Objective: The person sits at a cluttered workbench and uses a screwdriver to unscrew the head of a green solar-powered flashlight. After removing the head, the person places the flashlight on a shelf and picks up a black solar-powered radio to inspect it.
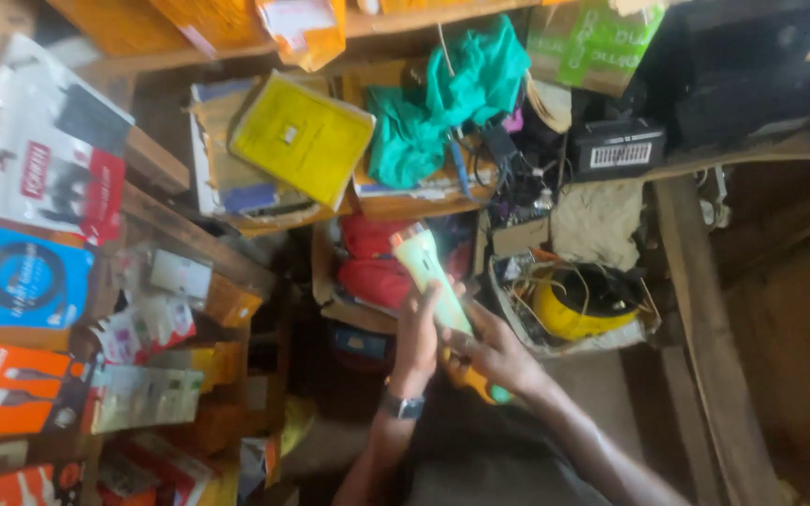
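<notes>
A pale green torch [431, 272] with an orange head end is held up over a cluttered workspace. My left hand [417, 339], with a dark watch on its wrist, grips the torch's body from the left. From the right, my right hand [494, 353] closes around the lower part of the torch. An orange and green object [473, 379] shows just below my right hand; whether it is part of the torch is unclear.
A yellow round container [581, 305] with wires sits right of my hands. Behind lie red cloth [373, 267], teal cloth [447, 98], a yellow packet [300, 139] and a black box [617, 147]. Packaged goods [44, 281] fill the left shelves. A wooden beam [700, 309] runs down the right.
</notes>
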